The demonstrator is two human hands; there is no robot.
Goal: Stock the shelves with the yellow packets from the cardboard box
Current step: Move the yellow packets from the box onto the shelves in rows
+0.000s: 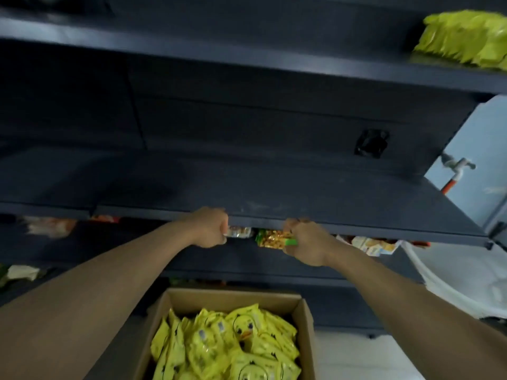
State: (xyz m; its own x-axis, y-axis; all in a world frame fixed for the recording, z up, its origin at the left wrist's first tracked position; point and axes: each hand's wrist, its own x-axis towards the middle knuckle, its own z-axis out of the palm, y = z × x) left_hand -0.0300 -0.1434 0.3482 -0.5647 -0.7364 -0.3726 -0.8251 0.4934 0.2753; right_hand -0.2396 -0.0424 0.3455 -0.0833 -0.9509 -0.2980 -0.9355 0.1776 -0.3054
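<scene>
Glossy, crinkled yellow packets (230, 344) with a duck face print fill the open brown cardboard box (301, 305) below matte dark shelves (274, 185). Both hands reach under the middle shelf's edge. The left hand (211, 229) curls around a pale shiny wrapper (240, 232); the right hand (304, 242) pinches a green-and-orange foil pack (271, 239). More yellow bags (463, 37) sit on the top shelf.

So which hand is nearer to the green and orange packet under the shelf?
The right hand: it holds the green and orange packet under the shelf edge. The left hand is apart to the left, gripping a white packet.
</scene>
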